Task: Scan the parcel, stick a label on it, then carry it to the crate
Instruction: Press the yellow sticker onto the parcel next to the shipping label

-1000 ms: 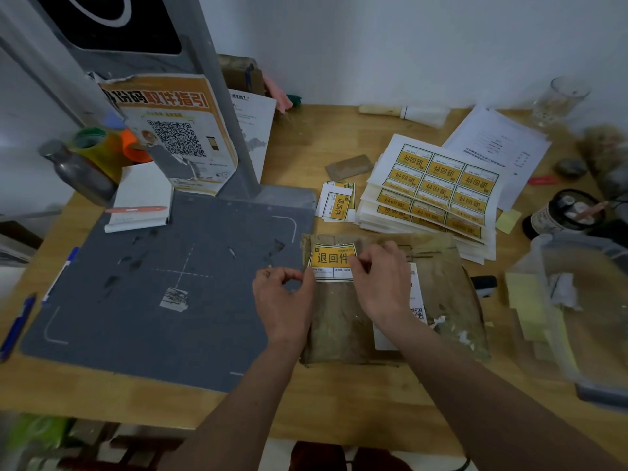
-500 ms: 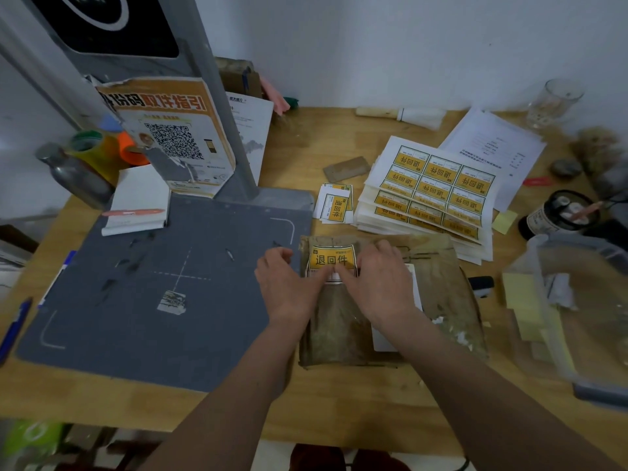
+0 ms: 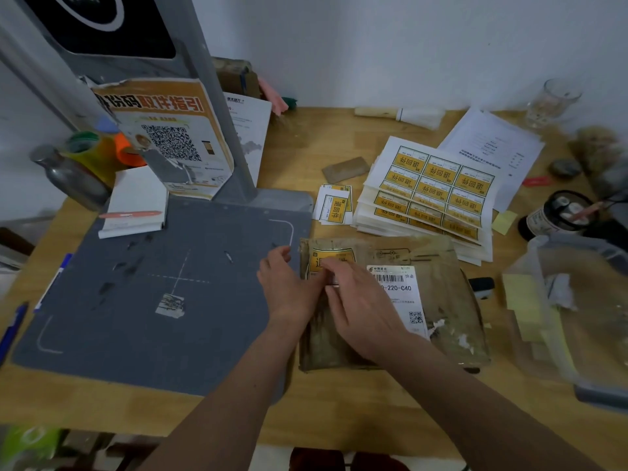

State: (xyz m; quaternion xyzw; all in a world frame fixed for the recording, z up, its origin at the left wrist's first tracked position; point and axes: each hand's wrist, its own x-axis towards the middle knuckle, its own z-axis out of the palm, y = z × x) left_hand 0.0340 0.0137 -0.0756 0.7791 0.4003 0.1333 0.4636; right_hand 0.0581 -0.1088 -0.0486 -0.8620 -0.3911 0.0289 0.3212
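Observation:
A flat brown parcel (image 3: 441, 300) lies on the wooden table, just right of the grey scanner mat (image 3: 136, 300). It carries a white shipping label (image 3: 404, 294) with a barcode. A yellow label (image 3: 326, 260) sits on the parcel's top left corner. My right hand (image 3: 360, 311) lies flat on the parcel, its fingertips pressing on the yellow label. My left hand (image 3: 289, 287) rests at the parcel's left edge, fingers spread, touching the label's left side. Neither hand holds anything.
Sheets of yellow labels (image 3: 431, 188) are stacked behind the parcel, with loose labels (image 3: 334, 207) beside them. The scanner post (image 3: 217, 124) and a QR poster (image 3: 166, 141) stand at the back left. A clear plastic bin (image 3: 584, 317) stands at the right. A notepad (image 3: 136, 205) and bottle (image 3: 71, 178) are at the left.
A second ago both hands pinched the yellow label over the parcel. The label now lies on the parcel, and my right hand has slid left across it, uncovering the white shipping label.

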